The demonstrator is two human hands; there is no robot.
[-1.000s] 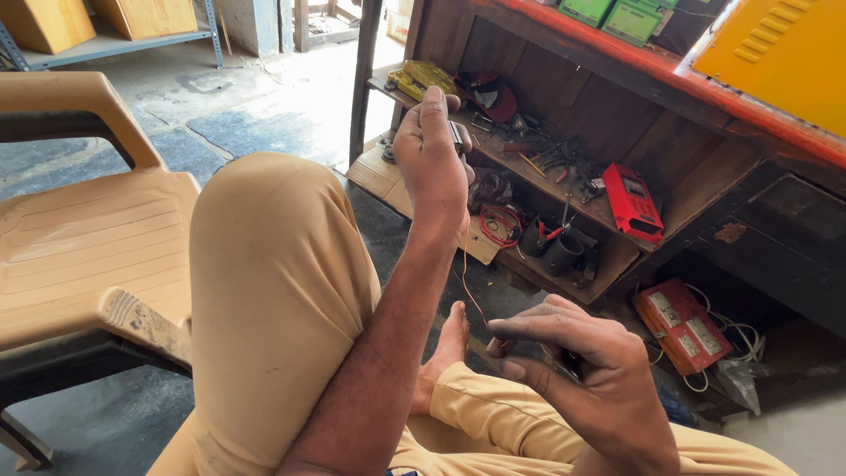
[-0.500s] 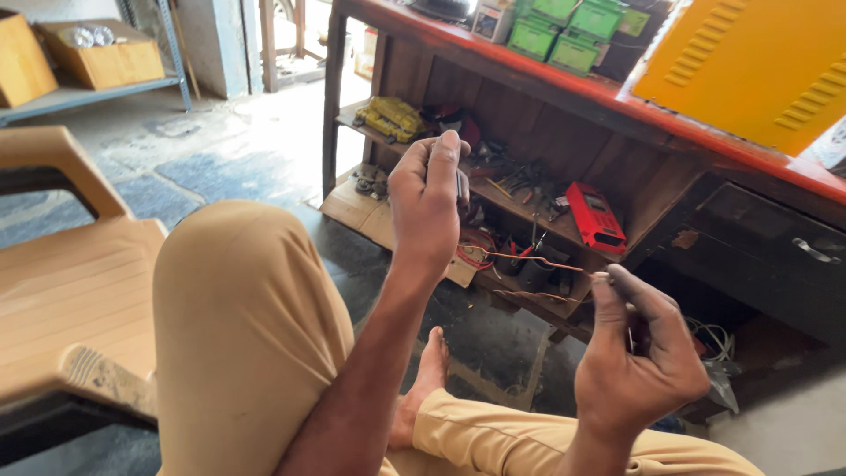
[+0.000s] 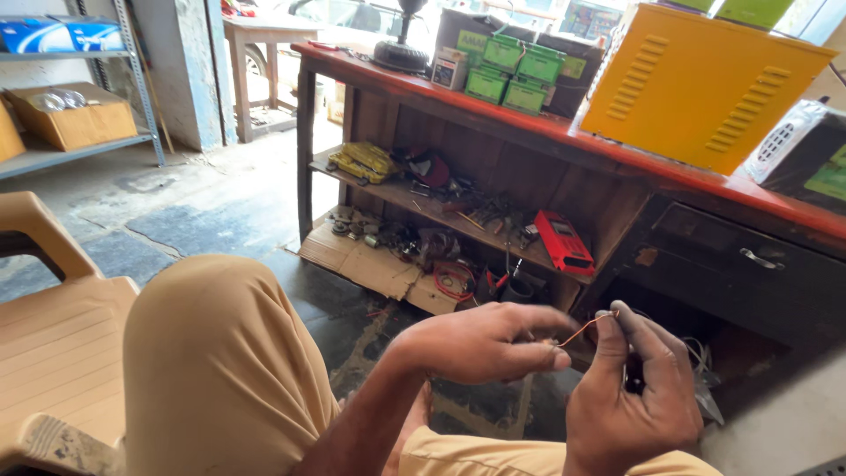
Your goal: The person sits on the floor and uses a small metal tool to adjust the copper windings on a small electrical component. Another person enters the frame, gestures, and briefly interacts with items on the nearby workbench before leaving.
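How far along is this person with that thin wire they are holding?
Hard to call anything finished: no completed piece shows. In hand, the left hand and right hand pinch a thin copper-coloured wire between their fingertips, stretched across the short gap between them above the lap. What is left cannot be told; the tools and parts on the wooden bench shelf lie untouched.

Concrete floor (image 3: 220,203), stained, daylit from the far side. Beyond the hands: red-topped wooden workbench (image 3: 546,132) with cluttered lower shelf (image 3: 441,211); yellow metal housing (image 3: 705,88) and green boxes (image 3: 515,70) on top. Left of the hands: tan plastic chair (image 3: 53,344); metal shelving (image 3: 79,150) further back.
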